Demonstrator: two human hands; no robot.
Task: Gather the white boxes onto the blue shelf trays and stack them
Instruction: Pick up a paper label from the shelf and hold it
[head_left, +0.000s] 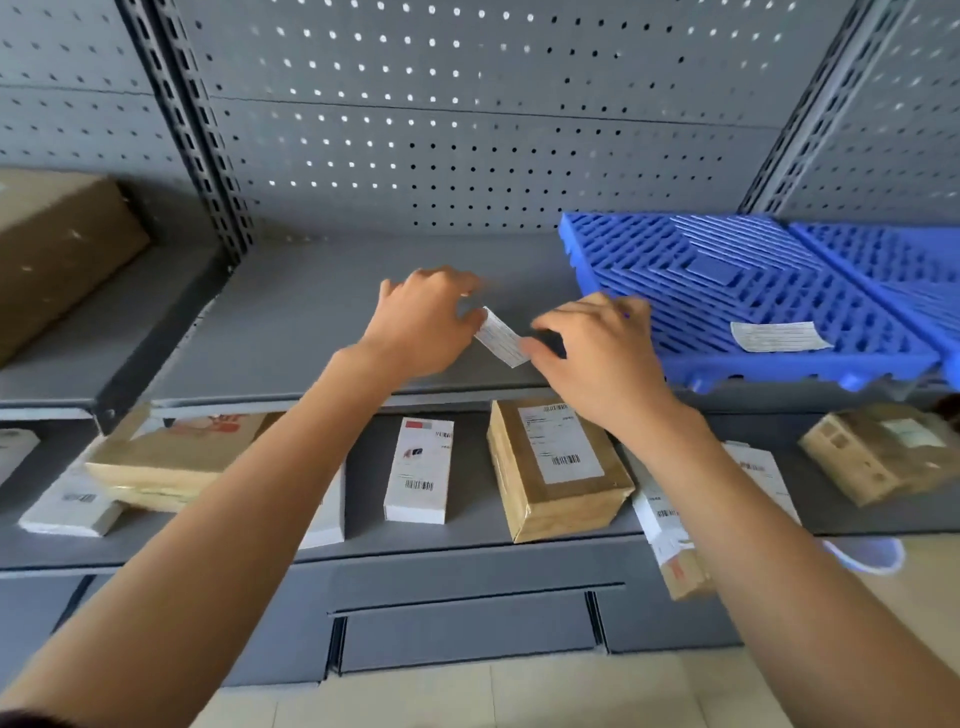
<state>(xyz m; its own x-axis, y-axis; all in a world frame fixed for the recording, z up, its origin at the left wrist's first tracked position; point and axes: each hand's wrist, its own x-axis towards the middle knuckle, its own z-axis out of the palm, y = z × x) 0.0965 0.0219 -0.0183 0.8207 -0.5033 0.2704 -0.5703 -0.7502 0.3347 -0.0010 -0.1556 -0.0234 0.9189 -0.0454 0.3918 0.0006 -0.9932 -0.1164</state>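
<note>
Two hands reach over the upper shelf (322, 312) in the head view. Between them is a small white label (501, 343), printed and tilted; the left hand (421, 322) pinches its left end with curled fingers, and the right hand (597, 348) holds its right end, fingers bent around it.

Right of the label, a blue tray (727, 291) with a slatted grid lies on the same shelf; a second blue tray (893, 270) adjoins it further right. On the first tray rests only a flat white sheet (779, 335) with fine print.

Below the label, on the lower shelf (467, 535), a white box (420, 470) with barcodes lies flat. Right of it sits a brown parcel (558, 467) with a white sticker. More white boxes lie left (70, 512) and right (660, 509) of that box, partly hidden by the arms.
</note>
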